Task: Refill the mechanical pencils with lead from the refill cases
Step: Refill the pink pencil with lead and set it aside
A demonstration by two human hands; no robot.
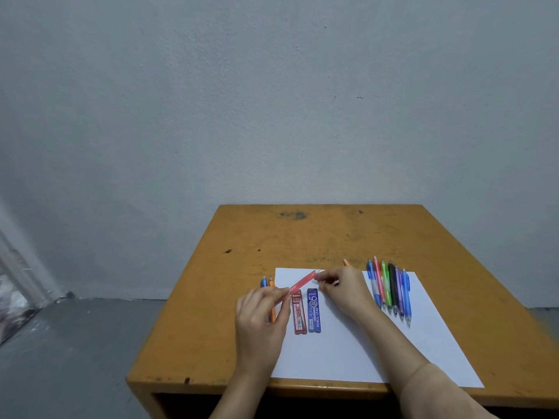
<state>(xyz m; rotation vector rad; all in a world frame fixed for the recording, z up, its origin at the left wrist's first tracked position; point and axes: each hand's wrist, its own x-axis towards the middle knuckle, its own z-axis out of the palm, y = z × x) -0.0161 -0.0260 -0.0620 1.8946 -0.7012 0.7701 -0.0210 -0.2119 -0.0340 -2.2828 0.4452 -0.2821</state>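
Left hand (pixel 260 316): pinching the lower end of the pink refill case (pixel 302 281), held just above the paper (pixel 348 352).
Right hand (pixel 341 285): fingertips nipped on the case's top end, can't tell if that's cap or lead.
Pencil row (pixel 390 288): lying right of my hands, untouched.
Tip: I'd tilt the case gently so lead slides out slowly and lands on paper, not the bare surface (pixel 302 237).

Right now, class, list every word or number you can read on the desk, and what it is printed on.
"Faster", "2B": red refill case lying on the paper.
"Alpha", "5", "PENCIL LEAD": blue refill case beside it.
Small print on both cases: too small to read.
Translucent red case, pencils: no legible text.
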